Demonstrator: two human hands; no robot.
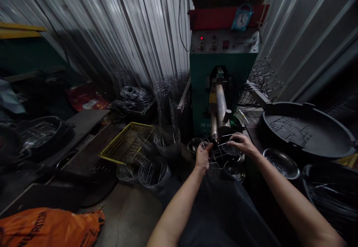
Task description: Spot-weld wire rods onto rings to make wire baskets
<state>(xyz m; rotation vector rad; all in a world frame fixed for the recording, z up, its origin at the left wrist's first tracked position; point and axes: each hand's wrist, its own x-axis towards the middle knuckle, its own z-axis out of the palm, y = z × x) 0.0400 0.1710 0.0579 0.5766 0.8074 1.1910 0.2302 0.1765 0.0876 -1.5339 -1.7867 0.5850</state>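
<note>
The grid (220,153) is cross-wired, gripped by the left hand (203,157); remaining work and the right hand's (242,144) grasp cannot be told.

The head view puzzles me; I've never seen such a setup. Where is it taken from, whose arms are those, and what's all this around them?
There is no robot here: the camera sits on a person's head, looking forward and down, so the bare arms are the wearer's own. The left hand grips a wire grid. The right hand has its fingers at the grid's other side; whether they grip it is too dim to tell. Just beyond stands a green machine with thick metal rods reaching toward the hands. A blue clock sits near its top. At right, a round black tray holds wire pieces; at left is a yellow-rimmed basket.
</note>
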